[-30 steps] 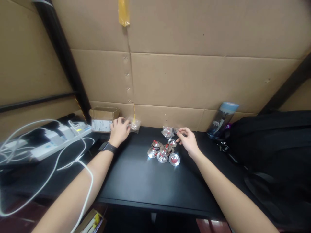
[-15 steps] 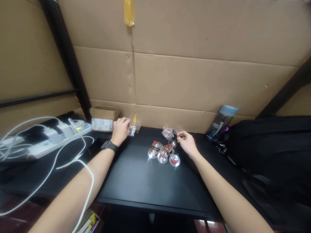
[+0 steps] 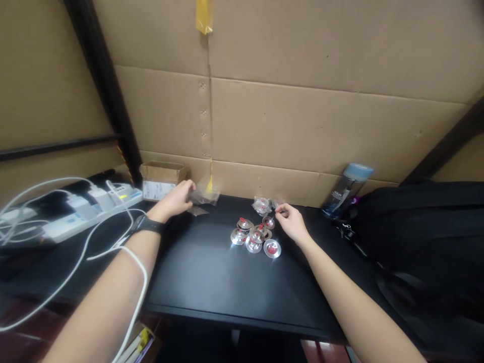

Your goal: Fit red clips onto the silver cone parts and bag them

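Observation:
Clear plastic bags [image 3: 206,195] lie by the back wall, at the fingertips of my left hand [image 3: 177,200]. Its thumb and fingers are apart, and I see nothing gripped between them. A small clear piece of plastic [image 3: 198,210] is just below. My right hand [image 3: 290,222] is closed in a pinch right of the pile of finger cymbals [image 3: 254,244], shiny metal discs with red loops. What it pinches is too small to make out; some clear film shows beside the fingertips. Behind the pile, a clear bag with cymbals inside [image 3: 261,205] rests on the black table [image 3: 212,282].
A small open cardboard box [image 3: 161,189] stands behind my left hand. White cables and a power strip [image 3: 91,214] are at left, one cable crossing my left forearm. To the right are a blue-lidded bottle [image 3: 346,190] and a black backpack [image 3: 419,237]. Cardboard walls the back.
My left hand has drawn left and its fingers have parted. The silvery item by its fingertips no longer shows; clear plastic lies there. My right hand has stayed almost still.

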A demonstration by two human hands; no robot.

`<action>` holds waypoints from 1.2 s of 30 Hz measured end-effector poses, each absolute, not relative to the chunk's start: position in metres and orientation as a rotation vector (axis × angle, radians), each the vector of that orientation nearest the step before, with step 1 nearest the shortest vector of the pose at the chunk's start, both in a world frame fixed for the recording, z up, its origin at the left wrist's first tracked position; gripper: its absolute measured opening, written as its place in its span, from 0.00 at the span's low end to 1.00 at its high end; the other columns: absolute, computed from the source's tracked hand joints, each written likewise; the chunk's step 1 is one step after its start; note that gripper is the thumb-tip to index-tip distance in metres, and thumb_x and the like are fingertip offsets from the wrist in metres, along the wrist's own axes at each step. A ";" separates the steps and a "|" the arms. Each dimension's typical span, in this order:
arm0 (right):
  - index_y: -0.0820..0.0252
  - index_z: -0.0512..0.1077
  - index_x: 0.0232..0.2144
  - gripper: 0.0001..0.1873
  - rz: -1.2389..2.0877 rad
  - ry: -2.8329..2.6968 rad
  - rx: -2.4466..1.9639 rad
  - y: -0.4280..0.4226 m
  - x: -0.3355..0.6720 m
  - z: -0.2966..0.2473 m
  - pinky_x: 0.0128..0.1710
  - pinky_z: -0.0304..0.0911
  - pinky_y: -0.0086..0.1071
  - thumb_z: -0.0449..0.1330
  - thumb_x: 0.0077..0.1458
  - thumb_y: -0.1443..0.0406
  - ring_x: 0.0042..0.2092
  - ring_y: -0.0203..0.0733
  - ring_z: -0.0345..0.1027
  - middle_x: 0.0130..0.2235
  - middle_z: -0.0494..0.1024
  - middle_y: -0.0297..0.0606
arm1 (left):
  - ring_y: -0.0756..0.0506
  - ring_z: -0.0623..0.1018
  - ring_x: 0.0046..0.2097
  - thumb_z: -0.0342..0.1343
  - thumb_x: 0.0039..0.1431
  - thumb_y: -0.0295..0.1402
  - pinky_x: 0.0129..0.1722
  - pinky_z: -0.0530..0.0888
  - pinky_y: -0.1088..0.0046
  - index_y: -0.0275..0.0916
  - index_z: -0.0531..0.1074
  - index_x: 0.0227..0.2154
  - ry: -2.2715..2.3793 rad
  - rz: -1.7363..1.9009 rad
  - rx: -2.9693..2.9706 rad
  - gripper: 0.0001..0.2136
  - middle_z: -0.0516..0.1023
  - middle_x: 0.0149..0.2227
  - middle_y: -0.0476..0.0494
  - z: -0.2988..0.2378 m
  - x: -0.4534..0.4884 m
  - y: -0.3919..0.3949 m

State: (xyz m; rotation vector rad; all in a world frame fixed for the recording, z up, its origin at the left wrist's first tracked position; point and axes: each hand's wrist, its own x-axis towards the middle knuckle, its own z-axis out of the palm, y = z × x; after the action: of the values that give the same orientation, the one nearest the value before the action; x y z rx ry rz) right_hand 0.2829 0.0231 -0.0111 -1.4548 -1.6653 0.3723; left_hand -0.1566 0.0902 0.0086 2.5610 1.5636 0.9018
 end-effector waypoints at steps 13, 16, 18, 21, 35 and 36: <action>0.45 0.79 0.52 0.23 0.146 -2.124 -1.746 0.032 0.267 -0.024 0.57 0.53 0.64 0.49 0.69 0.49 0.67 0.66 0.54 0.66 0.70 0.47 | 0.33 0.69 0.58 0.56 0.60 0.31 0.56 0.65 0.55 0.42 0.70 0.51 1.692 1.215 2.725 0.15 0.70 0.58 0.37 0.029 -0.099 0.053; 0.44 0.80 0.52 0.22 0.223 -2.114 -1.738 0.039 0.270 -0.029 0.56 0.55 0.62 0.51 0.68 0.49 0.66 0.66 0.56 0.65 0.72 0.46 | 0.34 0.69 0.58 0.55 0.61 0.30 0.55 0.66 0.55 0.42 0.71 0.50 1.595 1.172 2.801 0.14 0.71 0.58 0.36 0.028 -0.082 0.043; 0.45 0.81 0.50 0.22 0.237 -2.084 -1.737 0.042 0.272 -0.031 0.56 0.56 0.62 0.52 0.68 0.49 0.66 0.67 0.57 0.64 0.72 0.45 | 0.34 0.69 0.58 0.54 0.63 0.30 0.54 0.66 0.55 0.42 0.72 0.49 1.543 1.135 2.865 0.13 0.71 0.57 0.35 0.026 -0.073 0.039; 0.46 0.83 0.47 0.21 0.234 -2.053 -1.716 0.042 0.272 -0.032 0.55 0.57 0.62 0.53 0.68 0.49 0.64 0.68 0.58 0.62 0.74 0.44 | 0.33 0.69 0.59 0.53 0.63 0.29 0.54 0.66 0.54 0.42 0.73 0.48 1.457 1.119 2.928 0.11 0.72 0.57 0.35 0.023 -0.065 0.036; 0.56 0.81 0.49 0.17 0.534 -1.839 -1.009 0.033 0.260 -0.013 0.45 0.74 0.41 0.54 0.68 0.61 0.43 0.44 0.78 0.53 0.75 0.46 | 0.35 0.75 0.53 0.53 0.66 0.32 0.52 0.67 0.56 0.41 0.74 0.45 1.248 1.187 2.753 0.08 0.80 0.48 0.38 0.020 -0.040 0.023; 0.56 0.81 0.48 0.16 0.562 -1.796 -0.963 0.028 0.258 -0.008 0.45 0.74 0.40 0.57 0.66 0.60 0.44 0.45 0.77 0.52 0.75 0.46 | 0.37 0.77 0.51 0.53 0.67 0.34 0.51 0.69 0.58 0.41 0.73 0.46 1.222 1.199 2.619 0.09 0.81 0.46 0.38 0.018 -0.037 0.021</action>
State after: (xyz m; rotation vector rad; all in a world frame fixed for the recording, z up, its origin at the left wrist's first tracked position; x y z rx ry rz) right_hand 0.2577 0.0279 -0.0085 -0.9632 -1.7960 0.5616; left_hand -0.0365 0.0214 0.0184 2.6193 1.2220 1.1988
